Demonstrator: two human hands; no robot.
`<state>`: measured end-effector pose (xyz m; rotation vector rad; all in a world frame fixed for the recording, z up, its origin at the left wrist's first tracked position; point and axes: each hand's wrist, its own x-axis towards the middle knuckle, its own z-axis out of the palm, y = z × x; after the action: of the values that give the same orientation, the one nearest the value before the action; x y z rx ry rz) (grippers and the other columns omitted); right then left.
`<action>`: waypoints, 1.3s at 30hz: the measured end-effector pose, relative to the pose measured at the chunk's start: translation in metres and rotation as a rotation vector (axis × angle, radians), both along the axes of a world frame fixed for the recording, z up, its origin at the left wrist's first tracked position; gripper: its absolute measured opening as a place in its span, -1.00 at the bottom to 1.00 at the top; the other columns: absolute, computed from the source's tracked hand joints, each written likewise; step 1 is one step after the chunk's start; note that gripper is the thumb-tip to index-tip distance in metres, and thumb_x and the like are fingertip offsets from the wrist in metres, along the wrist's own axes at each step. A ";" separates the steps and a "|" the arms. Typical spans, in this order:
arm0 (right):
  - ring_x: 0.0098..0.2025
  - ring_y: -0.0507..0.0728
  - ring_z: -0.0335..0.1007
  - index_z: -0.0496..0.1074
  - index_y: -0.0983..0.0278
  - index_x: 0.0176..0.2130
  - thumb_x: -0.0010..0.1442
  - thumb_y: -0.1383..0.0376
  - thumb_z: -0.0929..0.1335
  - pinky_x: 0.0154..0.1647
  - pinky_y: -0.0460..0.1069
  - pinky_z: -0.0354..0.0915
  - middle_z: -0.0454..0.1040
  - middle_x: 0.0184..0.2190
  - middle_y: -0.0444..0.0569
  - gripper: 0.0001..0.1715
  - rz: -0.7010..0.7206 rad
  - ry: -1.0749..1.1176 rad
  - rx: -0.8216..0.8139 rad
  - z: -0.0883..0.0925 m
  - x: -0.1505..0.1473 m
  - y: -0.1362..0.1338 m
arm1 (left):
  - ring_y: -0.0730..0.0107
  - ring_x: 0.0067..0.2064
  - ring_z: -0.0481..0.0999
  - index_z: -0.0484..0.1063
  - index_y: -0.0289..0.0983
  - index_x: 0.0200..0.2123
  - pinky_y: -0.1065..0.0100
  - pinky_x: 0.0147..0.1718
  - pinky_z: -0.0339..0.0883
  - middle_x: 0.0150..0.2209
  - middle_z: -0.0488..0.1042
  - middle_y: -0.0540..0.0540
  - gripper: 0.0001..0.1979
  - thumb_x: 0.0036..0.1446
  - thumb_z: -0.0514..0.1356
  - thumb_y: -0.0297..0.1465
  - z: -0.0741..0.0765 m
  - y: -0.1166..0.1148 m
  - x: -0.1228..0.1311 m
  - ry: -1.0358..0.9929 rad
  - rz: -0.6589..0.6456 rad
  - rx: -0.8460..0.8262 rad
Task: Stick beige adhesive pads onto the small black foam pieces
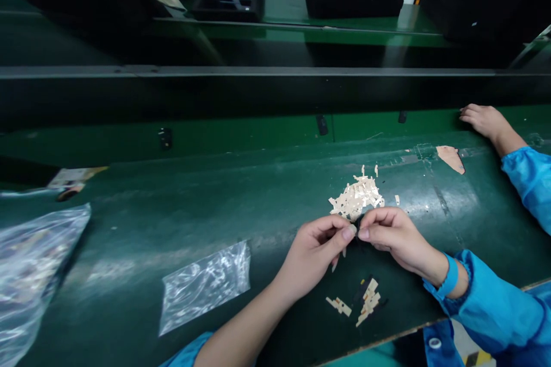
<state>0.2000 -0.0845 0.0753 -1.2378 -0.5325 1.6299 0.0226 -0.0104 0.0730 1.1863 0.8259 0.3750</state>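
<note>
Pile [357, 195]: bench edge [387, 342] on near side, bag [206, 287] left — room between; left hand [316, 255], right hand [398, 238] just before it — both pinching dark piece [358, 228].

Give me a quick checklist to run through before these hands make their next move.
1. Both hands on the work: ok; left hand and right hand meet at a small black piece.
2. Black piece properly aligned: cannot tell; the fingers mostly cover it.
3. Cream-coloured pile neatly gathered: not ok; a few pieces lie apart from it.
4. Smaller group of cream strips on the table: ok; it lies between the hands and the near edge.
5. Flat clear plastic bag out of the way: ok; it lies left of the left hand, apart from it.
6. Co-worker's hand out of the way: ok; it is farther back, at right.
</note>
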 end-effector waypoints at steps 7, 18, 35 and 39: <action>-0.61 -0.08 -0.06 0.58 0.27 -0.44 -0.04 0.17 0.63 -0.59 -0.10 -0.13 0.34 -0.63 -0.23 -0.71 0.028 0.008 -0.039 0.000 -0.001 0.000 | 0.55 -0.60 0.29 0.50 -0.29 -0.43 0.46 -0.58 0.18 -0.57 0.34 0.06 -0.43 0.12 0.33 0.15 -0.001 0.000 0.001 0.008 -0.018 0.014; -0.60 -0.07 -0.01 0.59 0.27 -0.45 -0.03 0.23 0.60 -0.58 -0.10 -0.04 0.32 -0.63 -0.23 -0.79 0.002 -0.032 0.000 -0.002 0.001 0.001 | 0.41 -0.53 0.35 0.54 -0.24 -0.34 0.39 -0.52 0.24 -0.51 0.42 -0.01 -0.51 0.18 0.26 0.10 0.005 0.017 -0.014 0.154 -0.001 0.157; -0.58 -0.02 0.12 0.62 0.27 -0.46 -0.05 0.24 0.58 -0.53 -0.08 0.08 0.42 -0.62 -0.16 -0.84 -0.102 -0.214 -0.016 -0.006 0.007 0.007 | 0.33 -0.45 0.38 0.45 -0.15 0.01 0.37 -0.44 0.16 -0.47 0.38 0.09 -0.69 0.29 0.21 -0.14 0.009 0.027 -0.044 0.464 -0.183 0.403; -0.56 -0.01 0.16 0.62 0.26 -0.47 -0.04 0.24 0.58 -0.51 -0.08 0.09 0.44 -0.59 -0.14 -0.84 -0.100 -0.203 0.041 -0.005 0.010 0.007 | 0.38 -0.39 0.44 0.59 -0.21 -0.12 0.36 -0.35 0.30 -0.42 0.49 0.02 -0.71 0.22 0.30 -0.15 0.008 0.023 -0.039 0.201 -0.105 0.129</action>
<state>0.2098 -0.0774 0.0702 -1.3856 -0.6166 1.4114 -0.0168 0.0122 0.0806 1.3979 0.9187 0.2279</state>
